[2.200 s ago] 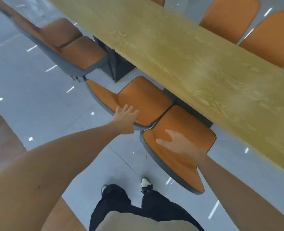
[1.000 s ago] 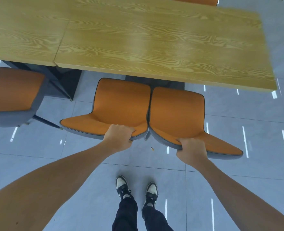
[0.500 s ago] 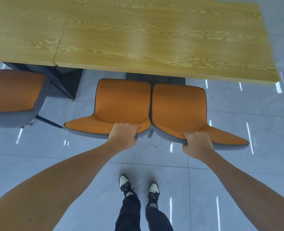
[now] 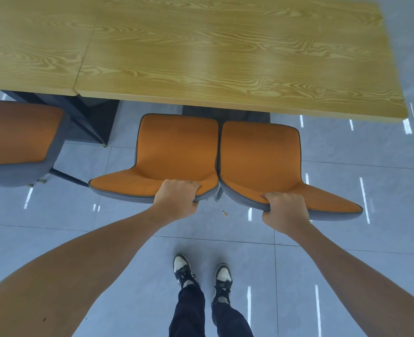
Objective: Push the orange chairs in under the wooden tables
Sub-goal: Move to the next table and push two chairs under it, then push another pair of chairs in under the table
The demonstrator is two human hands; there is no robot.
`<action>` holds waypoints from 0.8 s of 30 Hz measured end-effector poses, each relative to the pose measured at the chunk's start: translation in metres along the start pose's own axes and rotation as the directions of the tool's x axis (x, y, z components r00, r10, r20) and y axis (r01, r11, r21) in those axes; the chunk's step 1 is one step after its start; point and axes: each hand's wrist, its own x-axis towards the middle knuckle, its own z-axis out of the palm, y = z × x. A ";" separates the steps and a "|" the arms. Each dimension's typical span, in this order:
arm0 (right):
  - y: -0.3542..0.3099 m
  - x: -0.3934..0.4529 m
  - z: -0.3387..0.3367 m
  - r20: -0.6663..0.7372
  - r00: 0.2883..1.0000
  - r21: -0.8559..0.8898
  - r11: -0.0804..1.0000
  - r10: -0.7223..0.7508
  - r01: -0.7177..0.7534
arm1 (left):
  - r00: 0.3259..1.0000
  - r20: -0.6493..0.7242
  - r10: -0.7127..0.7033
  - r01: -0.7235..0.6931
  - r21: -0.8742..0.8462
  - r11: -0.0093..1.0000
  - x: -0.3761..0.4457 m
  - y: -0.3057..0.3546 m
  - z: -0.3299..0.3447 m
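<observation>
Two orange chairs with grey shells stand side by side, touching, in front of a wooden table (image 4: 225, 57). My left hand (image 4: 176, 199) is closed over the top edge of the left chair's backrest (image 4: 176, 147). My right hand (image 4: 285, 210) is closed over the top edge of the right chair's backrest (image 4: 260, 154). Both seats stand just outside the table's near edge, and the table's dark base shows behind them. The chairs' legs are hidden.
A second wooden table (image 4: 28, 45) joins on the left, with a dark leg frame (image 4: 89, 117) below. A third orange chair (image 4: 16, 135) stands at the far left. Grey tiled floor with a small bit of litter (image 4: 224, 213) lies by my shoes (image 4: 202, 271).
Over the earlier frames I swung round to face the table and both hands closed on the backrests. In the last second the chairs and hands have hardly shifted.
</observation>
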 end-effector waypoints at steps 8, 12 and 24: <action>0.002 0.003 -0.006 0.106 0.994 -0.055 0.998 0.011 -0.005 | 0.999 0.024 -0.024 0.026 -0.081 0.996 -0.003 0.000 -0.005; -0.010 0.008 -0.024 0.252 0.968 0.084 0.996 -0.023 0.002 | 0.987 0.161 0.013 0.026 -0.235 0.972 -0.007 -0.006 -0.020; -0.224 0.092 -0.089 0.348 0.910 0.128 0.973 -0.224 0.191 | 0.946 0.224 -0.234 0.294 -0.289 0.911 -0.124 -0.158 -0.061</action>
